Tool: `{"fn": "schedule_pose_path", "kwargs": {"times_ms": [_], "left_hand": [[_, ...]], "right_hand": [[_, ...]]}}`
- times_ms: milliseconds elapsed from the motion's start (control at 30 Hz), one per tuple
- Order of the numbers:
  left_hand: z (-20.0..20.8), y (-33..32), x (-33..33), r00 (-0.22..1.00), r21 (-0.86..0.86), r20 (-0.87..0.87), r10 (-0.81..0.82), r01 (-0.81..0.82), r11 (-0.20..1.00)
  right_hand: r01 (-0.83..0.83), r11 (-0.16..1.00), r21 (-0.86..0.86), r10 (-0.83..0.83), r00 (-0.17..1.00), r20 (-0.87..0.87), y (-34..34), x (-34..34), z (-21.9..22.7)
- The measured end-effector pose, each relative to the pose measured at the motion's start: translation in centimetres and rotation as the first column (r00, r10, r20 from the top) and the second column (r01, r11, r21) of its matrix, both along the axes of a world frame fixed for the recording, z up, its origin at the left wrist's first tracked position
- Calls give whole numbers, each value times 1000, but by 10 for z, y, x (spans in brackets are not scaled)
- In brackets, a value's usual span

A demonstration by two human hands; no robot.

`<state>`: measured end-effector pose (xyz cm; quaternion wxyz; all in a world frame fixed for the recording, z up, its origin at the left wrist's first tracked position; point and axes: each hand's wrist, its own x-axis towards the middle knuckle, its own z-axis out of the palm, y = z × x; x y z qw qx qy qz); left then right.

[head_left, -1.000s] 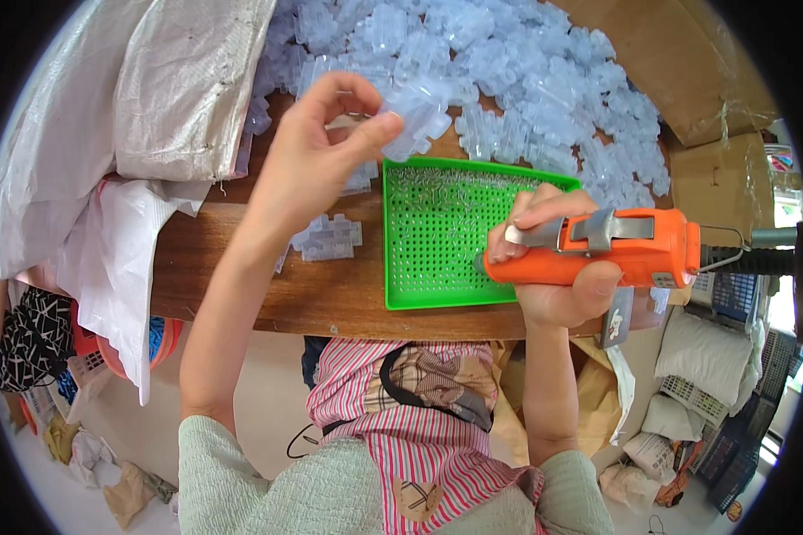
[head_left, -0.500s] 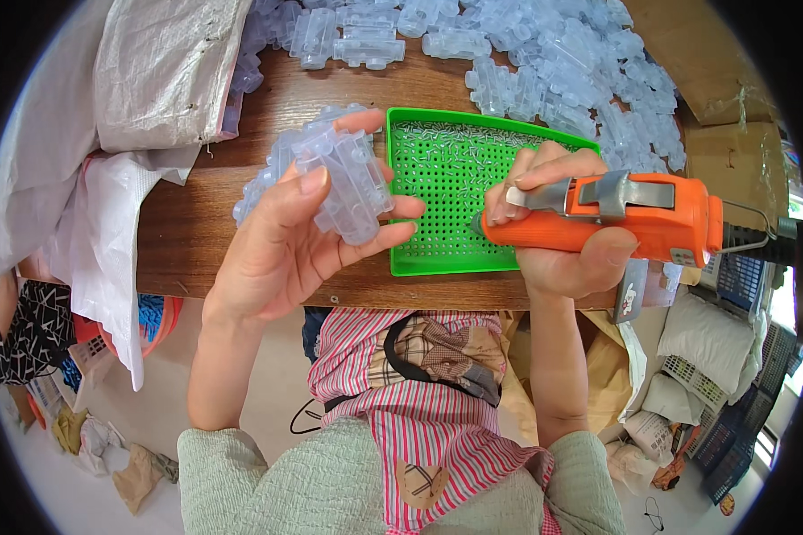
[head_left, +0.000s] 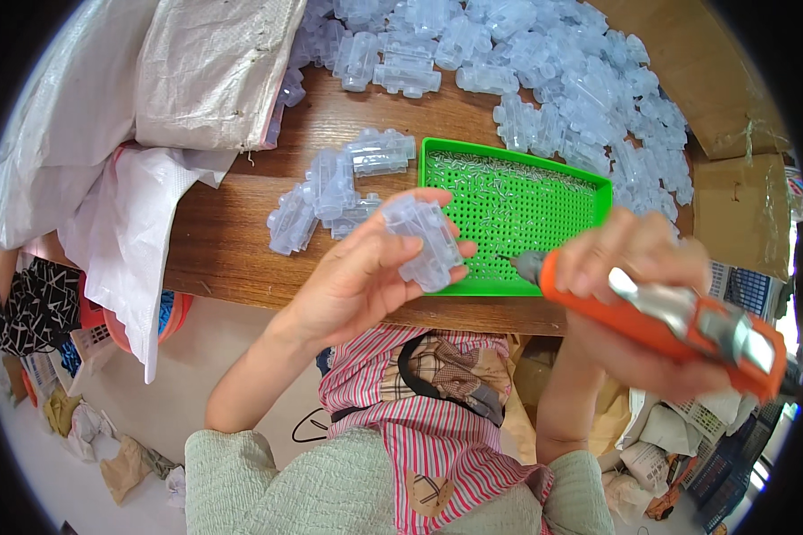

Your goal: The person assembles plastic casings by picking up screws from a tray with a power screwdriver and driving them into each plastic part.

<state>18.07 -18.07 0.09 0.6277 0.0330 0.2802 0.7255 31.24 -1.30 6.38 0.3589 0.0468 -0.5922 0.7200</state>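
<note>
My left hand (head_left: 357,263) holds a translucent plastic housing (head_left: 422,242) between thumb and fingers, over the near left corner of the green perforated tray (head_left: 429,169). Small silver screws (head_left: 491,183) lie scattered in that tray, thickest along its far side. Wrapped around an orange power screwdriver (head_left: 616,312), my right hand (head_left: 638,259) is slightly smeared by motion. The driver's grey nose and thin bit point left, above the tray's near part. Several similar housings (head_left: 330,183) lie in a small group on the table, just beyond my left hand.
A big heap of translucent housings (head_left: 580,80) covers the far right of the brown wooden table (head_left: 214,232). White woven sacks (head_left: 210,80) hang over the left side. Cardboard (head_left: 740,214) stands at the right edge. Striped apron cloth (head_left: 455,428) covers my lap.
My left hand has moved right with its housing, apart from the small group. The screwdriver has swung, its rear coming nearer and its nose now showing the bit. The view has shifted slightly.
</note>
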Motion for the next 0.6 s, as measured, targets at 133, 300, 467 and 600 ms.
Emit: {"fn": "schedule_pose_path", "kwargs": {"times_ms": [133, 300, 467, 600], "left_hand": [[-4, 1, 7, 996, 25, 82, -30, 28, 999], [-3, -1, 8, 983, 76, 155, -102, 91, 993], [6, 0, 11, 982, 57, 139, -127, 120, 991], [15, 2, 11, 984, -37, -29, -177, 175, 984]], "right_hand": [[-9, 993, 119, 25, 991, -133, -11, -1, 20], [-74, 989, 125, 94, 982, -163, -13, -8, 21], [-133, 990, -36, 130, 989, -70, -15, -5, 24], [-156, 981, -119, 147, 986, -77, -18, -6, 20]]}}
